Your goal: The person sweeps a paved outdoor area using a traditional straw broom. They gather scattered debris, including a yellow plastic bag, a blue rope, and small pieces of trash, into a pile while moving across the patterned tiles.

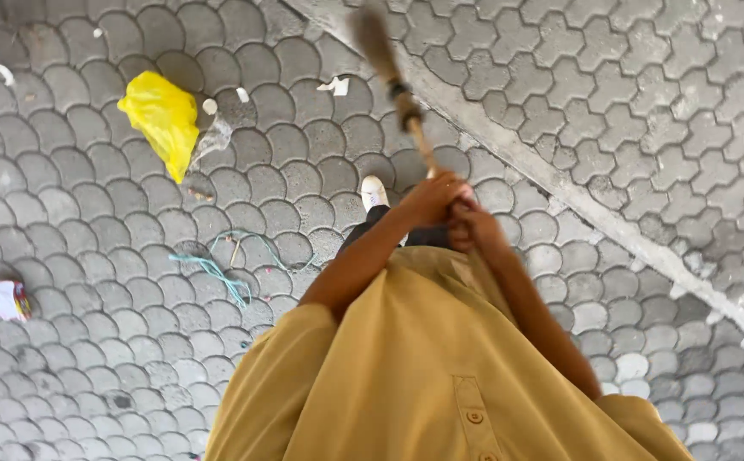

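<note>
Both your hands are wrapped tight round the broom handle [417,137] — left hand [430,198] higher on the stick, right hand [473,227] just below and touching it, fingers fully closed on the wood. The handle runs up and away from the hands, and its far end blurs out near the top edge of the view.

Taking the broom as landmark: the pale concrete kerb strip [577,196] passes right beside it and runs diagonally off to the lower right, splitting the scalloped pavers [90,196] on the broom's left from the zigzag pavers [645,77] on its right. Your white shoe [374,193] sits just left of the hands.

Well left of the broom lies a yellow plastic bag [163,119], with white paper scraps [334,85] between the two. Lower left of it is a tangle of teal string [218,269] — farther out still, by the left edge, a crumpled colourful wrapper [7,300]. Right of the kerb the paving is open.
</note>
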